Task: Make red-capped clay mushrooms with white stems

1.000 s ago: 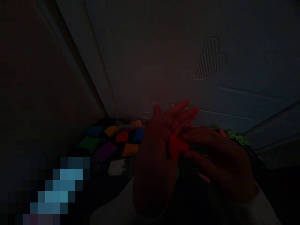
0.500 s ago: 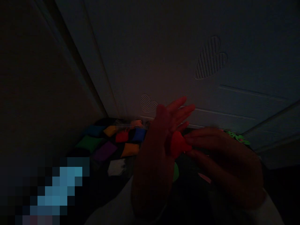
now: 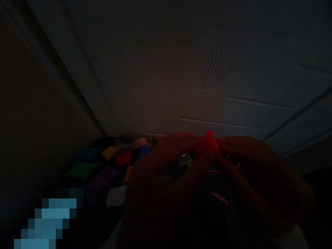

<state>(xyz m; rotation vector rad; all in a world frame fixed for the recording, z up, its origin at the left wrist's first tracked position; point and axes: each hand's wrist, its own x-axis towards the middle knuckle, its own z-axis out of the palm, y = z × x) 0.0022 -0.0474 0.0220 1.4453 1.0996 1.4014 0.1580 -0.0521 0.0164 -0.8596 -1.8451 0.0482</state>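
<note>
A soft red lump of modelling clay, narrowing to a small point at the top, is held up between both hands. My left hand pinches its left side between thumb and fingers. From the right, my right hand grips the other side with its fingertips and thumb. Below the hands, a thin pink pointed piece lies on the dark surface. A small clear, shiny item shows between my left fingers and thumb; its kind is hard to make out in the dim light.
At the left lie several coloured packets: a green packet, a purple packet, a red packet, a blue packet and a white packet. Behind rises a pale panel with embossed hearts. A pixelated patch covers the lower left.
My left hand has turned from an outstretched palm supporting the red clay to a pinch on it. The clay is slightly higher, its point now upward. The view has shifted a little.
</note>
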